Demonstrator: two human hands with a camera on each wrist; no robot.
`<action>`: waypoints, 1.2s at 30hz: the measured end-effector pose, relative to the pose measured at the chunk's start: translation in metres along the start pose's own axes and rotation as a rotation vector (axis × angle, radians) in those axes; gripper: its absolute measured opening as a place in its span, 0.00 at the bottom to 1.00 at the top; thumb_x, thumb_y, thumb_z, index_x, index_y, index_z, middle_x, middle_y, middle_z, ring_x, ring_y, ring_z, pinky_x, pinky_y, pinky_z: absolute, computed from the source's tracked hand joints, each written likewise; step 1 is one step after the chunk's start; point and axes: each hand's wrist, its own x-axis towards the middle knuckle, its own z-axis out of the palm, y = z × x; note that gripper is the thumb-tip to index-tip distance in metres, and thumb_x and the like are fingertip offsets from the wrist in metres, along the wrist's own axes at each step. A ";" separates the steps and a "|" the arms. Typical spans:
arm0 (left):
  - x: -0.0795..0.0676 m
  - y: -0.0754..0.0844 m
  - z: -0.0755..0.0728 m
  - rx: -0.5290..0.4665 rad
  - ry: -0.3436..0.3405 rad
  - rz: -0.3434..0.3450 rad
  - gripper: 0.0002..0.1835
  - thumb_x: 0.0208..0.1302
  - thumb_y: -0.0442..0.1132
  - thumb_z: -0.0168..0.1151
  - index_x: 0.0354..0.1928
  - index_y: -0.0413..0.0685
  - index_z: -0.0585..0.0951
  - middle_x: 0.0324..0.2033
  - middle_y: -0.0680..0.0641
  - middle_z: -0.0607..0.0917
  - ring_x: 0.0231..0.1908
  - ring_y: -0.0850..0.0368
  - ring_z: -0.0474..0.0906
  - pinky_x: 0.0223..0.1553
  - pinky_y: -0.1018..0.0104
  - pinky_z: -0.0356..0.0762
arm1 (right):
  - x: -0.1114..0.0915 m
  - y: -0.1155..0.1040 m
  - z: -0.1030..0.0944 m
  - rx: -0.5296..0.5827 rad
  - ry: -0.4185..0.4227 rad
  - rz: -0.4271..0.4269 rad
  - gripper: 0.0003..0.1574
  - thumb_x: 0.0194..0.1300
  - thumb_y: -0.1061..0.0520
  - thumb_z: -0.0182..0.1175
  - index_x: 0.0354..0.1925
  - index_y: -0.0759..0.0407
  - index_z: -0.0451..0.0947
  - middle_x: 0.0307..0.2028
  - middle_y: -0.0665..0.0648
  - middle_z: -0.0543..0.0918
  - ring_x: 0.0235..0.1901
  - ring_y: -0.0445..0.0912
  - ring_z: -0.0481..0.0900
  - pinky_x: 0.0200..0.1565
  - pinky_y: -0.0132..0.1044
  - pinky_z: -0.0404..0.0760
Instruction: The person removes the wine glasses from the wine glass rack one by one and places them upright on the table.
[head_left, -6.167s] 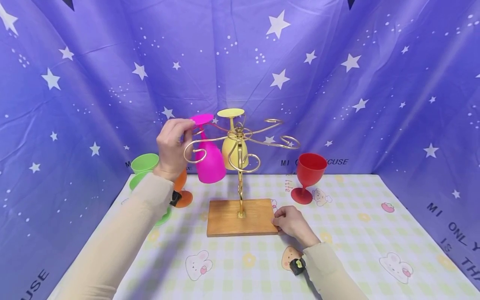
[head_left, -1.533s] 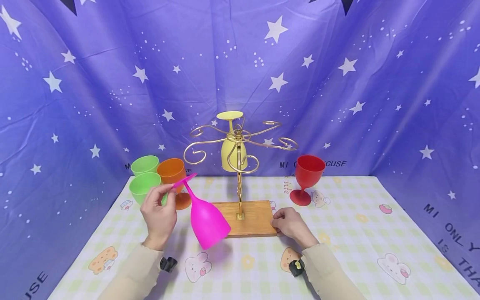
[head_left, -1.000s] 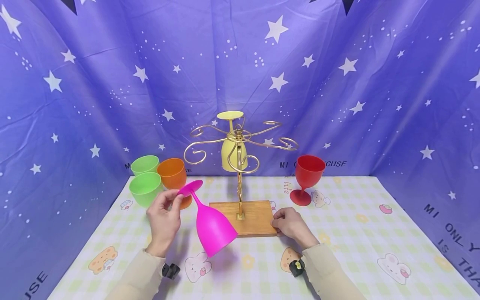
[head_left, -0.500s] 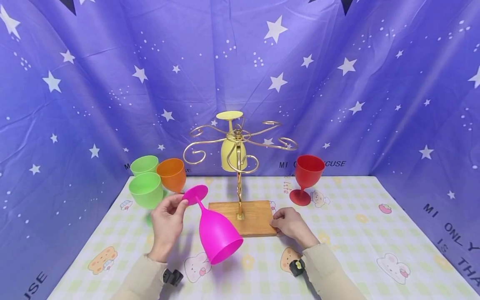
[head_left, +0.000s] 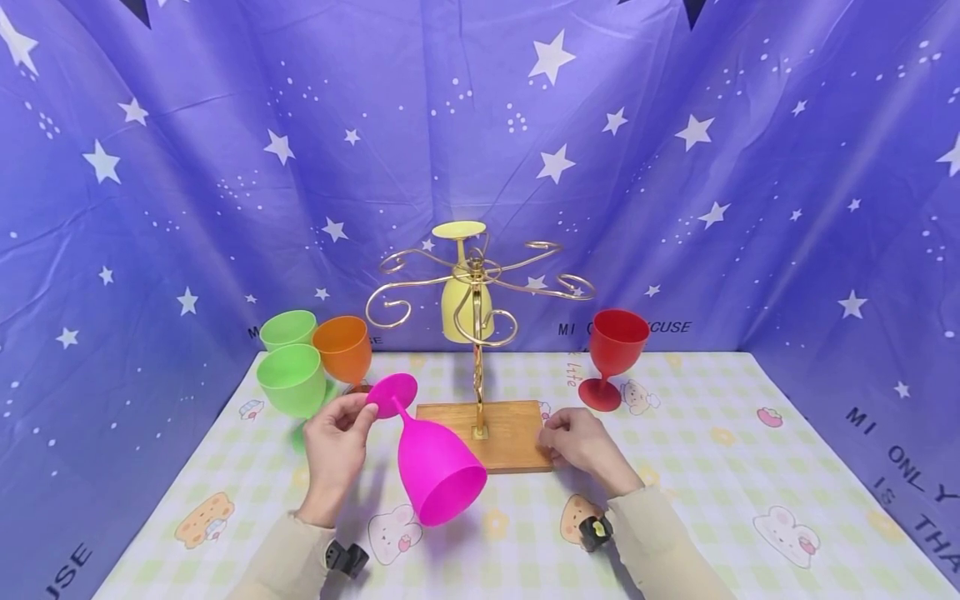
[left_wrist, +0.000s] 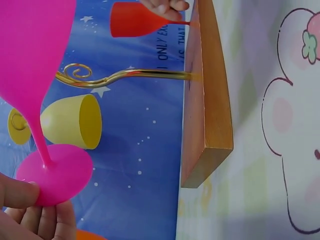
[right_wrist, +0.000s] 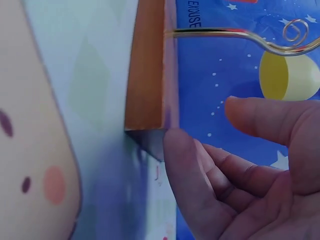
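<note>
My left hand [head_left: 335, 446] pinches the foot of a magenta plastic goblet [head_left: 435, 467] between thumb and fingers. The goblet is in the air before the rack, bowl tilted down to the right. In the left wrist view, the thumb lies on one face of its foot [left_wrist: 57, 172]. A gold goblet rack [head_left: 478, 358] with curled arms stands on a wooden base [head_left: 517, 437]. From a rear arm hangs an upside-down yellow goblet [head_left: 467, 308]. My right hand [head_left: 588, 446] is at the base's right edge; in its wrist view thumb and fingers are spread, a fingertip against the corner.
Two light green goblets [head_left: 292, 379] and an orange goblet [head_left: 342, 350] stand upright behind my left hand. A red goblet [head_left: 618, 342] stands at the back right. A starry blue curtain [head_left: 480, 125] encloses the checked tablecloth [head_left: 712, 500] at the back and sides.
The magenta goblet was up at the rack's left arm; my left hand has since brought it down toward me and tilted its mouth rightward. My right hand has loosened and lifted slightly at the base.
</note>
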 end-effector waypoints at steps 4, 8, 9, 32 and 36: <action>0.000 0.001 0.000 -0.008 -0.016 -0.042 0.05 0.55 0.27 0.67 0.35 0.35 0.84 0.28 0.37 0.85 0.24 0.66 0.80 0.27 0.77 0.77 | -0.005 -0.007 -0.002 -0.009 -0.004 -0.074 0.08 0.59 0.60 0.63 0.37 0.63 0.79 0.24 0.57 0.79 0.22 0.47 0.77 0.29 0.38 0.81; 0.000 0.001 0.001 -0.016 -0.032 -0.076 0.06 0.56 0.27 0.67 0.36 0.34 0.84 0.29 0.37 0.85 0.25 0.66 0.81 0.28 0.77 0.78 | -0.012 -0.017 -0.003 -0.041 0.006 -0.184 0.09 0.60 0.58 0.64 0.39 0.62 0.80 0.25 0.55 0.81 0.24 0.46 0.77 0.30 0.36 0.78; -0.001 0.001 0.001 -0.019 -0.034 -0.083 0.06 0.56 0.27 0.67 0.36 0.34 0.84 0.29 0.37 0.85 0.25 0.66 0.81 0.28 0.76 0.78 | -0.014 -0.020 -0.003 -0.047 0.012 -0.208 0.10 0.60 0.57 0.65 0.39 0.62 0.81 0.26 0.54 0.81 0.25 0.45 0.78 0.31 0.36 0.78; -0.003 -0.003 0.003 -0.044 -0.071 -0.232 0.08 0.57 0.27 0.65 0.40 0.33 0.83 0.31 0.39 0.85 0.25 0.62 0.82 0.30 0.71 0.81 | -0.066 -0.065 0.003 -0.085 0.106 -0.634 0.12 0.58 0.59 0.66 0.42 0.58 0.81 0.32 0.44 0.80 0.32 0.36 0.79 0.39 0.34 0.81; -0.003 -0.002 0.003 -0.072 -0.082 -0.286 0.09 0.58 0.27 0.65 0.41 0.32 0.82 0.30 0.42 0.86 0.26 0.62 0.83 0.33 0.70 0.82 | -0.069 -0.066 0.003 -0.075 0.174 -0.735 0.12 0.57 0.60 0.67 0.42 0.55 0.82 0.32 0.42 0.80 0.33 0.35 0.78 0.38 0.34 0.81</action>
